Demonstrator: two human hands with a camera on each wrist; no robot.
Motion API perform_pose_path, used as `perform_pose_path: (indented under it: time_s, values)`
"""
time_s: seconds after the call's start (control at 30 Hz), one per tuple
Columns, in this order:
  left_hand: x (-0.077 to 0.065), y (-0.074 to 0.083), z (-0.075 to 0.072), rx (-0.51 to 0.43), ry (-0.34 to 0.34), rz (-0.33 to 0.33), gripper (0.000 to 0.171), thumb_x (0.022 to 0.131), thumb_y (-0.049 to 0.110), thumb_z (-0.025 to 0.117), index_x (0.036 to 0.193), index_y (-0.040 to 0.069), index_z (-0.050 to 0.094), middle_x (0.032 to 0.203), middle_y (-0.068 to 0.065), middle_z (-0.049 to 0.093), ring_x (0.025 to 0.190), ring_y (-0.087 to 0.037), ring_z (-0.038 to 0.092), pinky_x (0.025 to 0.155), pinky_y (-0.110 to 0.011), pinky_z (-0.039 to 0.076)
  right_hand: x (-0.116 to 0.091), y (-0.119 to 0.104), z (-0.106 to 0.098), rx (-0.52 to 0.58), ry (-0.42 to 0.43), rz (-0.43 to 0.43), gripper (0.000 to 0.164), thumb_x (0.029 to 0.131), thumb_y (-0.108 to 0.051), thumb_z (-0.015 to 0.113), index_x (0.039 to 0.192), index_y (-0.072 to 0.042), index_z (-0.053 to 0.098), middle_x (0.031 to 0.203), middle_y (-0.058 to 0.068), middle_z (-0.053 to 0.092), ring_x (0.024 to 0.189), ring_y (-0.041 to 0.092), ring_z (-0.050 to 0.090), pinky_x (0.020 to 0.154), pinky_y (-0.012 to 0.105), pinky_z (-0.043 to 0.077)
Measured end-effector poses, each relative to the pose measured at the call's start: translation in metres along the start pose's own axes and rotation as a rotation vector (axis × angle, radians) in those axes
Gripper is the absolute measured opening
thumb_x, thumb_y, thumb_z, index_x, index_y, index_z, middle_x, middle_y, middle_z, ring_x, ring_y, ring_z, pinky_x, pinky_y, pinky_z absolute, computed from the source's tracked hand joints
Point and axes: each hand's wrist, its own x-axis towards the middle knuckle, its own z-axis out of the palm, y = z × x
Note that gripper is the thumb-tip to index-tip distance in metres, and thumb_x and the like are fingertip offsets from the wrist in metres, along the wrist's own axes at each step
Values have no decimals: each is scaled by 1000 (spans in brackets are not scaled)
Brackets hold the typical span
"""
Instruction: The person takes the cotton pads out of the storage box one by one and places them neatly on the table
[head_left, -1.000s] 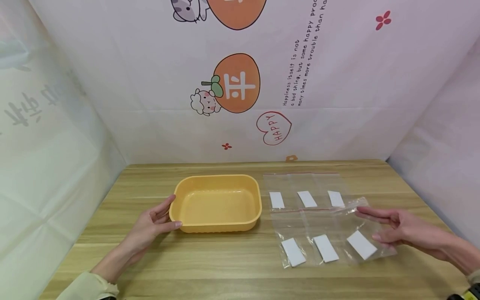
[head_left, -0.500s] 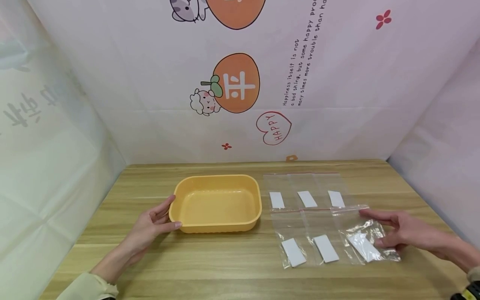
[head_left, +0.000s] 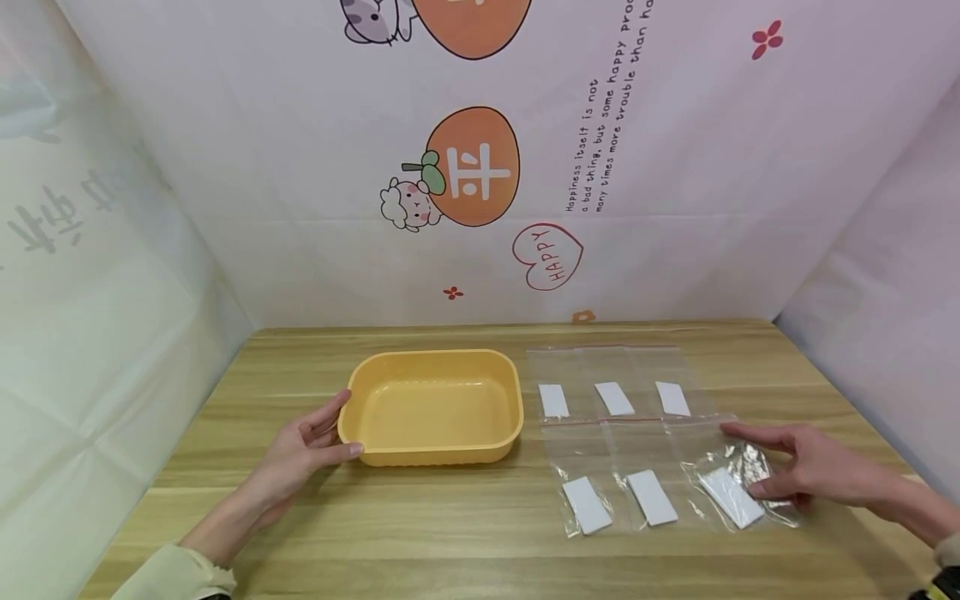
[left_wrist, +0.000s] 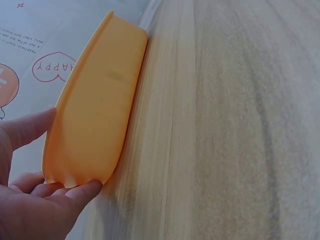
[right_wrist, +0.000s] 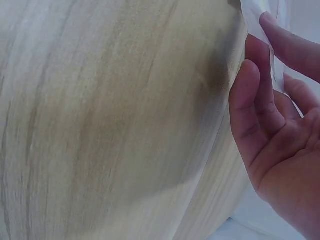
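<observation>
My left hand (head_left: pixel 300 454) grips the left end of a yellow plastic basin (head_left: pixel 506 454), its thumb at the near corner. In the left wrist view, fingers curl against the basin's end wall (left_wrist: pixel 97 110). Near the table's right side, my right hand (head_left: pixel 821 467) pinches the right edge of a clear zip-lock bag (head_left: pixel 701 450). A white rectangular piece (head_left: pixel 731 497) lies inside that bag, close to the thumb. In the right wrist view, clear film (right_wrist: pixel 255 20) runs between thumb and fingers, which are partly hidden behind it.
Two more bags with white pieces, one of them a left front piece (head_left: pixel 587 505), lie in the front row. Behind them is a row of similar bags (head_left: pixel 615 362). A printed cloth wall (head_left: pixel 337 275) rises at the back of the wooden table (head_left: pixel 450 533).
The right hand has shifted slightly right and down, and the bag it holds has come down flatter beside the others. The left hand and basin stay put.
</observation>
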Motion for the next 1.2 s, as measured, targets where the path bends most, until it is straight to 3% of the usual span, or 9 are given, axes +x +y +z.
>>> perform_pose_path:
  time_s: [0.17, 0.4, 0.5, 0.57, 0.63, 0.77, 0.9, 1.1, 1.2]
  values:
    - [-1, 1, 1, 11, -2, 0, 94, 95, 15, 81, 169, 10, 23, 173, -14, 19, 154, -34, 28, 117, -36, 32, 1, 0, 0, -10, 3, 6, 78, 93, -6, 81, 156, -40, 51, 133, -26, 61, 47, 9, 53, 41, 34, 51]
    - [-1, 2, 1, 0, -1, -1, 93, 95, 15, 80, 168, 10, 24, 173, -12, 19, 153, -33, 31, 113, -27, 37, 2, -2, -2, 10, -19, 15, 79, 94, -5, 79, 153, -47, 50, 132, -12, 66, 47, 8, 52, 40, 34, 51]
    - [-2, 1, 1, -2, -3, -4, 93, 95, 15, 80, 169, 10, 23, 173, -13, 19, 153, -34, 31, 113, -27, 37, 1, -3, 0, -17, -17, 16, 81, 93, -6, 80, 152, -51, 48, 97, -9, 71, 47, 4, 50, 40, 32, 50]
    - [-1, 1, 0, -7, -3, -7, 93, 95, 14, 80, 169, 11, 23, 173, -13, 18, 153, -33, 30, 114, -27, 37, 1, -4, 1, -47, -13, 14, 82, 93, -8, 80, 152, -54, 46, 75, -13, 61, 47, 1, 48, 40, 30, 49]
    - [-1, 1, 0, -12, -5, -6, 93, 95, 13, 80, 169, 10, 23, 173, -13, 18, 153, -33, 30, 114, -28, 36, 0, -3, 3, -82, -3, 13, 84, 93, -10, 81, 152, -55, 44, 65, -15, 51, 47, -1, 46, 39, 29, 48]
    - [-1, 1, -1, -22, -15, 8, 94, 95, 12, 80, 169, 9, 22, 173, -13, 18, 154, -32, 28, 114, -26, 35, 0, -2, 6, -131, 31, 8, 83, 91, -11, 84, 159, -41, 46, 92, 9, 69, 45, -2, 46, 38, 29, 48]
    - [0, 1, -1, -18, -32, 45, 93, 97, 12, 78, 169, 8, 19, 173, -13, 16, 155, -33, 26, 111, -20, 36, 1, -3, 7, -160, 56, 35, 83, 89, -14, 86, 161, -26, 48, 122, 34, 61, 43, 1, 47, 37, 30, 48]
    - [-1, 3, 0, -8, -18, 79, 84, 102, 14, 71, 168, 4, 20, 174, -13, 16, 157, -36, 19, 105, -12, 39, -1, -6, 9, -200, 61, 76, 84, 88, -21, 88, 160, -9, 46, 142, 45, 47, 41, 6, 48, 39, 32, 49]
    - [-3, 6, 0, -13, 26, 69, 78, 104, 15, 68, 167, 2, 23, 173, -13, 19, 157, -36, 20, 103, -13, 43, -2, -13, 9, -201, 78, 56, 79, 89, -18, 86, 159, -13, 50, 150, 47, 35, 40, 5, 47, 38, 32, 49]
